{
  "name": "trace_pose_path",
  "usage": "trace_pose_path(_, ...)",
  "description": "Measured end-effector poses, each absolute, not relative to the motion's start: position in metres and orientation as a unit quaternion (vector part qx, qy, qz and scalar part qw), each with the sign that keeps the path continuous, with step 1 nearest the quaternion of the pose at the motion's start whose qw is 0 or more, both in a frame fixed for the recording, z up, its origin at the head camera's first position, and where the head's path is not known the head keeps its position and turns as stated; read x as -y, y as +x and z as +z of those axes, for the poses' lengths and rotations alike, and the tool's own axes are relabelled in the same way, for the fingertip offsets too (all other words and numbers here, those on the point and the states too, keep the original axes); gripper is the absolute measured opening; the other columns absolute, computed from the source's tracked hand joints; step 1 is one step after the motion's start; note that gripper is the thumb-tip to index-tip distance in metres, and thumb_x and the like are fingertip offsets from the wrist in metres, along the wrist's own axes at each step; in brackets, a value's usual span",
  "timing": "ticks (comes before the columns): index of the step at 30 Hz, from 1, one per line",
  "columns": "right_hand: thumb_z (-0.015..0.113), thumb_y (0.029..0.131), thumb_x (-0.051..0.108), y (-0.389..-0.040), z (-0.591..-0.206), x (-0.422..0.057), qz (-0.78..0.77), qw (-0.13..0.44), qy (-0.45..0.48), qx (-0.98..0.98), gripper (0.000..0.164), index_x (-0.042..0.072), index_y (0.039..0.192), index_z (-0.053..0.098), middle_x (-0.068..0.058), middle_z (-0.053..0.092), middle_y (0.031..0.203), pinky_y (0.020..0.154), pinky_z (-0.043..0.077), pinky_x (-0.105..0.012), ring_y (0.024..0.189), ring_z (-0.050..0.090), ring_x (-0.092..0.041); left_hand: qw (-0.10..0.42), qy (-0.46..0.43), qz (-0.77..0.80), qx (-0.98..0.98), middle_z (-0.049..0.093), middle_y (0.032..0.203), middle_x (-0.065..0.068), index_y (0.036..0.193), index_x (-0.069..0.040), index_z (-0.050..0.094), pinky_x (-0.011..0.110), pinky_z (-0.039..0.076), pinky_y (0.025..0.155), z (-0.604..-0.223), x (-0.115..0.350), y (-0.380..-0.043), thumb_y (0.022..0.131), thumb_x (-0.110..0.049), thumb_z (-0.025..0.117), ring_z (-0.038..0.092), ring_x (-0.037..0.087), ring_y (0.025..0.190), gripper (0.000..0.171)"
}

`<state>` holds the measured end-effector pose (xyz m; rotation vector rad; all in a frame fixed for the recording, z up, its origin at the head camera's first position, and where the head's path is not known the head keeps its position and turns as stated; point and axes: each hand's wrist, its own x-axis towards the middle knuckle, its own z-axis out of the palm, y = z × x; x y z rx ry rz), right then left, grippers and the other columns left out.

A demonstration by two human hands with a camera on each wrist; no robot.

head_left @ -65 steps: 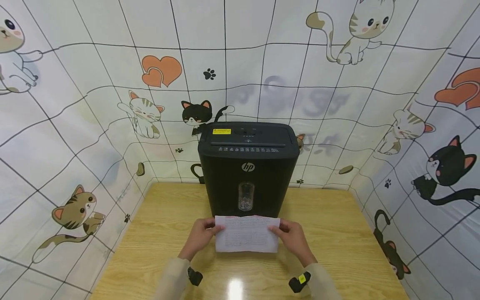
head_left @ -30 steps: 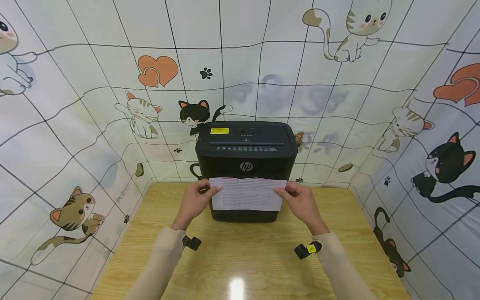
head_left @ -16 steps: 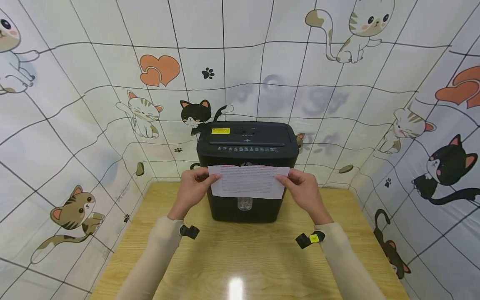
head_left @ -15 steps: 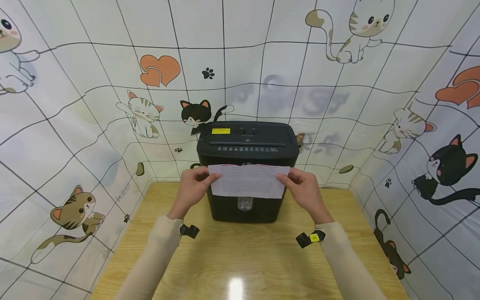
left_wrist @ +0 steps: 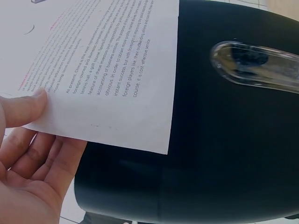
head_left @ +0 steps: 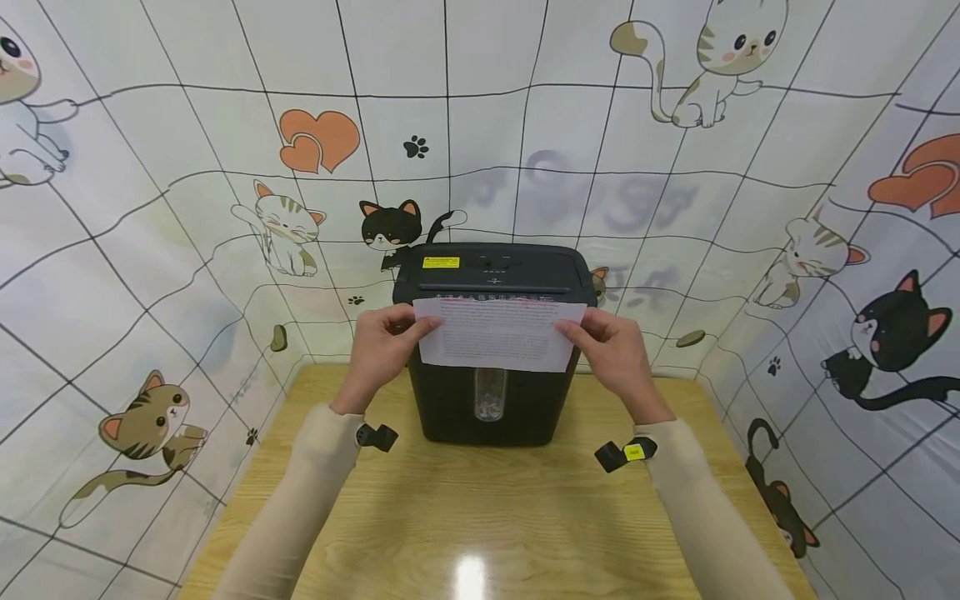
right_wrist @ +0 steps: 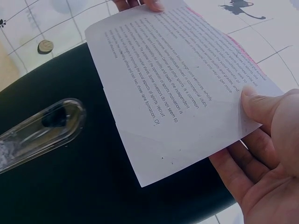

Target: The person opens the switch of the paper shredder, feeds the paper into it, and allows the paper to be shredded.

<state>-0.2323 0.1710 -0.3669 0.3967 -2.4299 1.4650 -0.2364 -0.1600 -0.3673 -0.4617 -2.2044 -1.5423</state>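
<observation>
A printed sheet of paper (head_left: 498,337) is stretched between both hands in front of the black HP paper shredder (head_left: 487,417). My left hand (head_left: 381,350) pinches its left edge, thumb in front and fingers behind. The right edge is pinched the same way by my right hand (head_left: 617,354). In the head view the paper covers the shredder's upper front and logo, its top edge just below the feed slot. Both wrist views show the paper (left_wrist: 126,93) apart from the lower front of the shredder (right_wrist: 46,186).
The shredder stands at the back of a wooden table (head_left: 465,508), close to a cloth wall (head_left: 487,125) printed with cats and grid lines. Its clear window (head_left: 491,396) shows shredded bits. A yellow label (head_left: 441,262) is on its top left.
Both hands have raised the paper from low in front of the shredder up to near its top. The grip on both edges is kept, and the shredder has stayed in place.
</observation>
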Motion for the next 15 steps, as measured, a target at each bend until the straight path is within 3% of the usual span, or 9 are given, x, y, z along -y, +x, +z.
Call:
trace_pose_path(10, 0.07, 0.097, 0.044, -0.242, -0.34, -0.172, 0.512, 0.145, 0.13, 0.836, 0.036, 0.013, 0.114, 0.076, -0.01, 0.078, 0.108, 0.075, 0.046, -0.024, 0.088, 0.068, -0.014, 0.217, -0.172, -0.546, 0.79, 0.072, 0.086, 0.007, 0.089, -0.01, 0.078, 0.026, 0.034, 0.056, -0.341, 0.158, -0.248, 0.092, -0.027, 0.079, 0.053, 0.016, 0.072, 0.017)
trace_pose_path(15, 0.07, 0.096, 0.044, -0.248, -0.327, -0.171, 0.52, 0.149, 0.132, 0.831, 0.036, 0.013, 0.111, 0.077, -0.005, 0.079, 0.105, 0.078, 0.046, -0.025, 0.09, 0.066, -0.012, 0.225, -0.17, -0.54, 0.793, 0.071, 0.085, 0.006, 0.092, -0.009, 0.079, 0.027, 0.031, 0.055, -0.331, 0.159, -0.254, 0.093, -0.028, 0.078, 0.05, 0.016, 0.069, 0.019)
